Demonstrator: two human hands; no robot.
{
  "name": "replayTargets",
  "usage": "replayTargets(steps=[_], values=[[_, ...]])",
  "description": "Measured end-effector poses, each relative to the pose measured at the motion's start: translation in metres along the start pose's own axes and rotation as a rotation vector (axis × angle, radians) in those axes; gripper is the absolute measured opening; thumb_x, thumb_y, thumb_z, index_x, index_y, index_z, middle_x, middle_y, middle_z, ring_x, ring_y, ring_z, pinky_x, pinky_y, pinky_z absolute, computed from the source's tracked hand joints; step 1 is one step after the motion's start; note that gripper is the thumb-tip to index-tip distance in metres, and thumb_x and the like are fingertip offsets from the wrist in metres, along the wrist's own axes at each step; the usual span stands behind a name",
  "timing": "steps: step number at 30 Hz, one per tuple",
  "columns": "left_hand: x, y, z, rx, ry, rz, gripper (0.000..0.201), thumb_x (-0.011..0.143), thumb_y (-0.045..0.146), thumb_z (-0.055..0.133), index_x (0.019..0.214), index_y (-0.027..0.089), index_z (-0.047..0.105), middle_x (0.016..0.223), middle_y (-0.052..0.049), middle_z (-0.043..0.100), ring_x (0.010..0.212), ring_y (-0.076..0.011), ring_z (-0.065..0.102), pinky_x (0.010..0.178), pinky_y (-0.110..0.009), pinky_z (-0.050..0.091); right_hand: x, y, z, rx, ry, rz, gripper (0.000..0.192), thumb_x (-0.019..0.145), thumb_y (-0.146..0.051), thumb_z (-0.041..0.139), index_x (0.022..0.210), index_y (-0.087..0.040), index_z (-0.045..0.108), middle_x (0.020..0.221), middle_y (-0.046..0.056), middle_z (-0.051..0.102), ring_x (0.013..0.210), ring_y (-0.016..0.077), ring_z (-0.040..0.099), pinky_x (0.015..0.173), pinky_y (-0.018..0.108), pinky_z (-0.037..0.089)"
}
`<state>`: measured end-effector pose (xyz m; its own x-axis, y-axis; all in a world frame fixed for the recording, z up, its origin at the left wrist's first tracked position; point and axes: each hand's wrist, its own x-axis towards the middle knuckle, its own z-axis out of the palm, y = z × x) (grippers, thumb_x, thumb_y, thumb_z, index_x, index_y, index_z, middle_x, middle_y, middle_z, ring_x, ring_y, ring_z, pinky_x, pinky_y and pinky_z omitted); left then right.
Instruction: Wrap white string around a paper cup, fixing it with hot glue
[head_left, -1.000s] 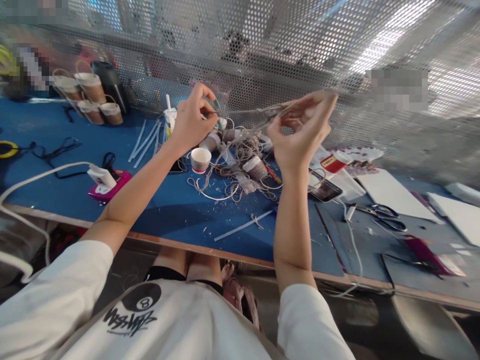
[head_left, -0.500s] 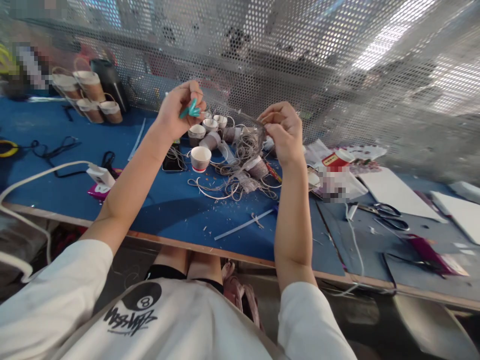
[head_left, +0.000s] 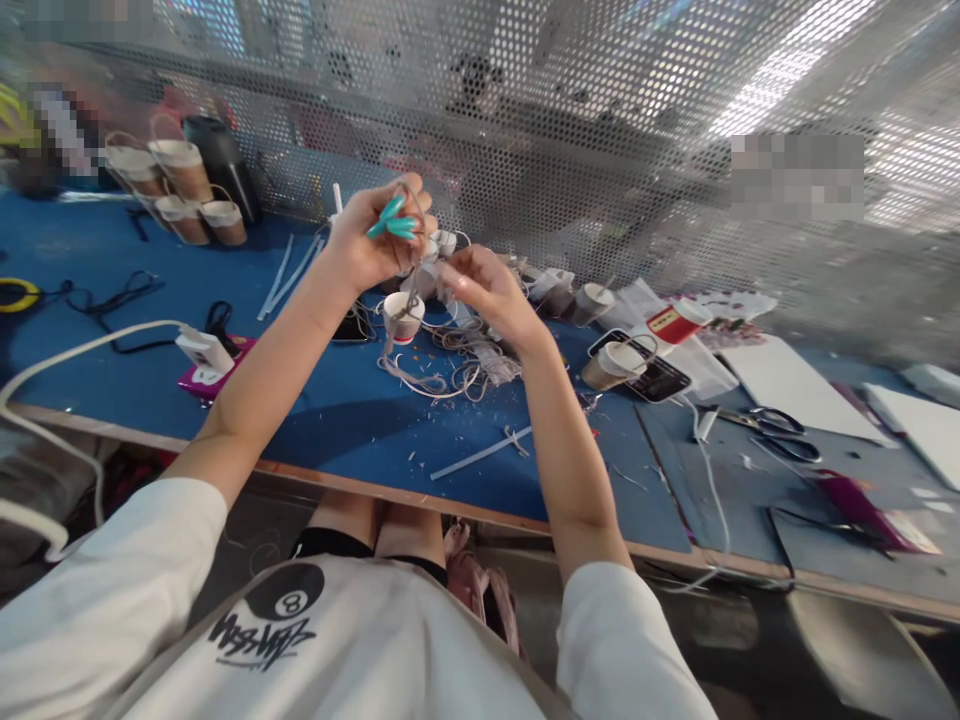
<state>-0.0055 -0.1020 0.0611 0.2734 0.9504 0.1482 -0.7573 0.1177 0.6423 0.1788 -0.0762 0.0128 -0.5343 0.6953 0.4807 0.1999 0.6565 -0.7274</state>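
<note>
My left hand (head_left: 369,243) is raised above the blue table (head_left: 112,350) and is closed on a small tool with teal handles (head_left: 392,220) and a strand of grey twine (head_left: 412,292) that hangs down from it. My right hand (head_left: 480,292) sits just right of it, fingers pinched on the same twine. Below both hands lies a tangle of twine (head_left: 461,362) and a small paper cup (head_left: 402,317) with a red base.
Twine-wrapped cups with handles (head_left: 180,185) stand at the back left. More paper cups (head_left: 611,365), a phone (head_left: 651,375), scissors (head_left: 772,432), white boards (head_left: 787,385), a white cable (head_left: 82,345) and a pink object (head_left: 217,372) lie about. A perforated metal screen (head_left: 600,150) closes the back.
My right hand has dropped from high on the right and come in close to my left hand. The stretched twine has gone slack and now hangs from my left hand.
</note>
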Motion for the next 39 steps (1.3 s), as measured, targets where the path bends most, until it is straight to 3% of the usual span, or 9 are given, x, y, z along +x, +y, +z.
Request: replayTargets(steps=[6,12,16,20,23,29,31,34,39], values=[[-0.001,-0.016,0.006,0.015,0.017,-0.049,0.04,0.097,0.007,0.033,0.059,0.02,0.036,0.051,0.004,0.039,0.05,-0.0079,0.041,0.053,-0.017,0.04,-0.004,-0.004,0.012,-0.357,0.051,-0.169,0.053,0.069,-0.067,0.079,0.086,-0.022,0.058,0.081,0.004,0.061,0.088,0.0244,0.062,0.081,0.042,0.056],[-0.001,-0.018,0.012,0.141,-0.006,0.002,0.047,0.1,0.008,0.025,0.056,0.018,0.037,0.049,0.004,0.039,0.044,-0.0052,0.048,0.049,-0.013,0.044,-0.009,-0.012,0.011,-0.472,0.197,-0.197,0.038,0.095,-0.056,0.057,0.078,-0.021,0.061,0.067,0.002,0.056,0.072,0.0181,0.061,0.074,0.035,0.054],[0.003,-0.016,0.006,0.082,0.098,0.078,0.041,0.099,0.009,0.03,0.061,0.018,0.042,0.051,0.005,0.047,0.047,-0.0054,0.053,0.052,-0.014,0.046,-0.013,-0.022,0.004,-0.471,0.142,-0.225,0.048,0.103,-0.055,0.04,0.08,-0.021,0.066,0.068,0.002,0.064,0.066,0.0147,0.063,0.068,0.03,0.052],[0.004,-0.01,0.004,0.0,0.192,0.08,0.039,0.097,0.009,0.036,0.06,0.019,0.035,0.049,0.006,0.043,0.045,-0.0041,0.047,0.05,-0.012,0.043,-0.015,-0.029,-0.007,-0.504,0.301,-0.261,0.051,0.104,-0.055,0.037,0.08,-0.021,0.067,0.069,0.001,0.07,0.064,0.0133,0.066,0.063,0.028,0.049],[0.003,-0.004,0.003,-0.076,0.148,0.088,0.042,0.098,0.007,0.032,0.057,0.019,0.029,0.046,0.006,0.036,0.04,-0.0041,0.041,0.044,-0.013,0.036,-0.014,-0.025,-0.016,-0.443,0.419,-0.266,0.055,0.101,-0.06,0.039,0.069,-0.022,0.061,0.063,0.001,0.068,0.059,0.0128,0.064,0.059,0.028,0.048],[-0.001,0.008,-0.003,-0.158,0.048,0.139,0.044,0.098,0.004,0.029,0.056,0.017,0.028,0.045,0.006,0.031,0.041,-0.0034,0.038,0.043,-0.013,0.033,-0.004,-0.006,-0.031,-0.17,0.522,-0.174,0.054,0.093,-0.07,0.047,0.069,-0.023,0.058,0.058,-0.001,0.057,0.049,0.0106,0.054,0.052,0.027,0.049],[-0.002,0.009,-0.003,-0.145,0.058,0.158,0.046,0.099,0.005,0.029,0.056,0.017,0.03,0.044,0.005,0.034,0.044,-0.0037,0.038,0.045,-0.013,0.034,-0.002,-0.002,-0.031,-0.086,0.528,-0.169,0.056,0.09,-0.073,0.048,0.07,-0.023,0.057,0.059,-0.002,0.053,0.049,0.0109,0.052,0.05,0.027,0.049],[-0.004,0.006,-0.001,-0.14,0.091,0.154,0.048,0.101,0.007,0.026,0.055,0.019,0.032,0.046,0.003,0.036,0.049,-0.0054,0.038,0.046,-0.012,0.036,0.0,0.001,-0.024,-0.022,0.453,-0.166,0.056,0.087,-0.076,0.05,0.079,-0.021,0.062,0.073,0.003,0.061,0.065,0.0158,0.06,0.057,0.031,0.052],[-0.006,-0.007,0.008,-0.191,0.07,0.059,0.044,0.1,0.008,0.02,0.059,0.017,0.032,0.051,0.004,0.036,0.048,-0.0021,0.046,0.049,-0.007,0.038,-0.001,0.002,0.0,-0.216,0.205,-0.175,0.053,0.082,-0.073,0.062,0.1,-0.023,0.062,0.1,0.005,0.067,0.09,0.0197,0.064,0.077,0.036,0.057]])
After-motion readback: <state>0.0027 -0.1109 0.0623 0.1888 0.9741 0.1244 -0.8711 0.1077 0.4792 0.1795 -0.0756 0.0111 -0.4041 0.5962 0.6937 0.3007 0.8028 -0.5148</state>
